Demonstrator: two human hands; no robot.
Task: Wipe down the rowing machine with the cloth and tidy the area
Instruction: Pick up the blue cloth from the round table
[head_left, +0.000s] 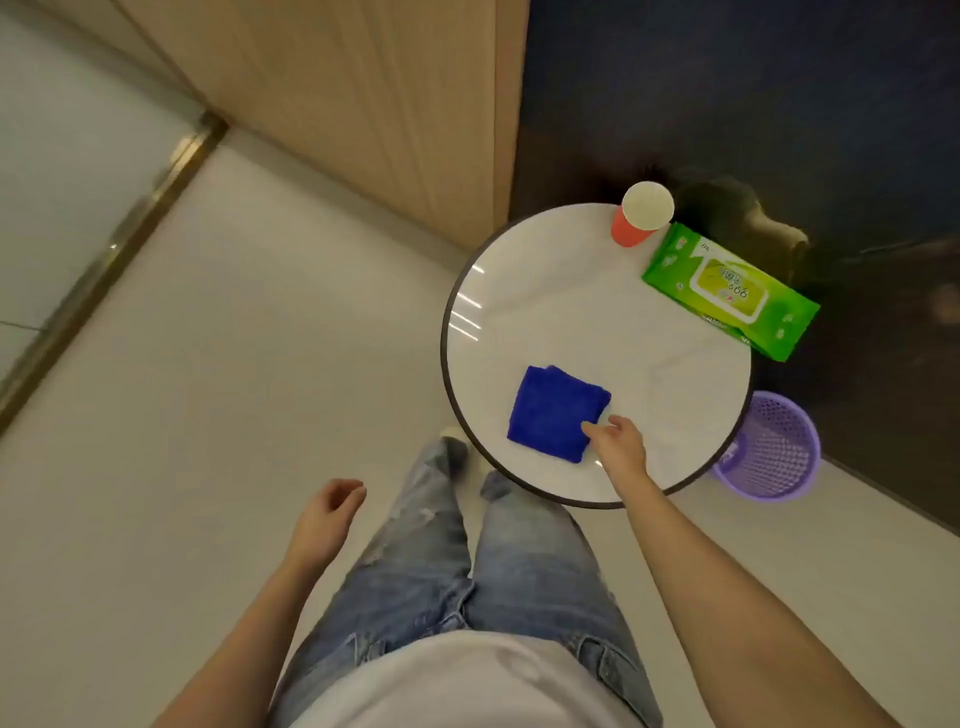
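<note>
Now at the cloth's edge

Right-hand fingers (589, 428) lie loosely bent at the near right edge of the folded blue cloth (553, 410). The right hand (621, 449) hides whether they pinch it. The cloth lies flat on the round white table (571, 291). The right arm stretches forward, palm down. The left hand (330, 512) hangs by the thigh, fingers loosely curled, holding nothing. A purple basket (774, 447) is partly hidden behind the table.
</note>
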